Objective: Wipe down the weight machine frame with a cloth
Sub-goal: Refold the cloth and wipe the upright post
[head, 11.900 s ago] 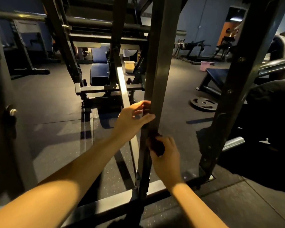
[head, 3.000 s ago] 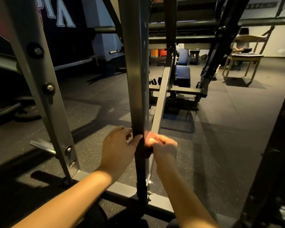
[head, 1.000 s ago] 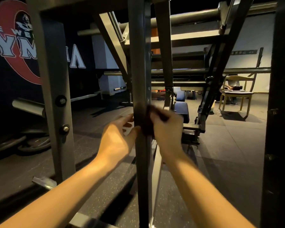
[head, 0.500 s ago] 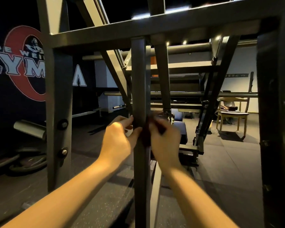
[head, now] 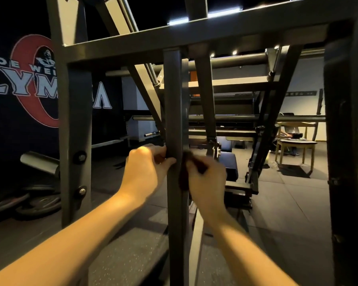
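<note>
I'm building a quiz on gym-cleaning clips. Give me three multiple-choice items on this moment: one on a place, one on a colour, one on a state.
1. Where is the cloth?
A. On the floor
B. Against the middle upright post
C. On the chair

2. What colour is the ring in the wall logo?
A. Red
B. Green
C. Yellow

3. What is the left hand doing?
A. Hanging free
B. Carrying a bucket
C. Gripping the post

Answers: 1 B, the right hand presses the dark cloth to the post's right side. 2 A, the ring is red on a dark wall. 3 C, its fingers and thumb curl round the post.
</note>
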Action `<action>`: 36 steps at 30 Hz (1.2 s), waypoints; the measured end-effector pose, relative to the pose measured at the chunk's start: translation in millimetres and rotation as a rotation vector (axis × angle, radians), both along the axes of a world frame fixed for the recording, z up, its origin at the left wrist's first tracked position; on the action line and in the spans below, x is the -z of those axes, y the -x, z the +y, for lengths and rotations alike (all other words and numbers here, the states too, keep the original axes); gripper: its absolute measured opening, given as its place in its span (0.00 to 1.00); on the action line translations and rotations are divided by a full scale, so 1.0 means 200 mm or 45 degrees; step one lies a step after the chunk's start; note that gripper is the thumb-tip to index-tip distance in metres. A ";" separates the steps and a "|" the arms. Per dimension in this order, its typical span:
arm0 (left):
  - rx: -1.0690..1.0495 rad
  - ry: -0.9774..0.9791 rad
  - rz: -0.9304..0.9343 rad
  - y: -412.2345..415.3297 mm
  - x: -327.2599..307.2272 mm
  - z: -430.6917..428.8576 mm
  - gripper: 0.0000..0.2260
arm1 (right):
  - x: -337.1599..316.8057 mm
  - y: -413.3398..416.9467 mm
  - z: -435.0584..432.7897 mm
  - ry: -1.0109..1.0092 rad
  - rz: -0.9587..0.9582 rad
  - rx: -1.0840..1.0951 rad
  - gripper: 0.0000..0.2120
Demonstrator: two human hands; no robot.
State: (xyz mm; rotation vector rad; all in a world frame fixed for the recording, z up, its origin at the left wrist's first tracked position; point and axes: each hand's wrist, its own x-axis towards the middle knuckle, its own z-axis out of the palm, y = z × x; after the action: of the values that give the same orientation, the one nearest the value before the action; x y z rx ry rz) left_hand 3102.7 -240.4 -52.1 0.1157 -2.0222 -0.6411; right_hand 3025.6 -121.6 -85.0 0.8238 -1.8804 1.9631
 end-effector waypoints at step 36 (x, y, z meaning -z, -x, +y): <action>-0.023 0.078 0.013 -0.01 -0.16 -0.01 0.17 | -0.39 0.16 -0.08 0.103 0.307 0.091 0.08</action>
State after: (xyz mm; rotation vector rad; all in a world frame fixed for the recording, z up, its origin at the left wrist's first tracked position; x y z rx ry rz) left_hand 3105.2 -243.3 -20.9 0.0942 -2.0264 -0.5670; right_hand 2992.7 -137.4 -6.3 0.9110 -1.6589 1.7952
